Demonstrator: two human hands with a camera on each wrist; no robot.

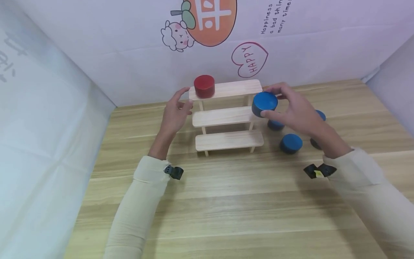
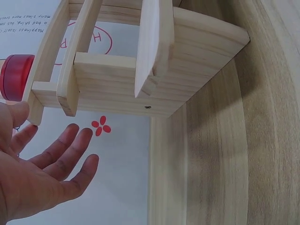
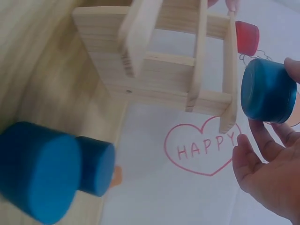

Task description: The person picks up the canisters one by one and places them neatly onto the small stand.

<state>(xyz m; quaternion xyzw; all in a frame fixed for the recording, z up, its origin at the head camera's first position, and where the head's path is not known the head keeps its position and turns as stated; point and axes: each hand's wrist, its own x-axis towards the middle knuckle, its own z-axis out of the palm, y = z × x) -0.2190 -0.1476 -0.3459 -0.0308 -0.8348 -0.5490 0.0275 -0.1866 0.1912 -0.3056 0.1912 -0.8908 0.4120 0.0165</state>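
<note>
The right hand (image 1: pixel 291 109) grips a short, round blue block (image 1: pixel 265 102), smooth with a flat top, up in the air by the right end of the top shelf (image 1: pixel 237 89). The left hand (image 1: pixel 174 113) is loose, fingers softly bent, by that shelf's left end, where a shiny red block (image 1: pixel 204 87) sits. More blue blocks (image 1: pixel 291 144) stand on the table (image 1: pixel 226 216), past the shelves' right edge.

A white sheet (image 1: pixel 129 72) is rising behind the far edge of the surface (image 1: pixel 226 216), showing a red heart (image 1: pixel 250 59) and cartoon animal (image 1: pixel 176 36); pale cloth (image 1: pixel 48 144) is bordering its left edge.
</note>
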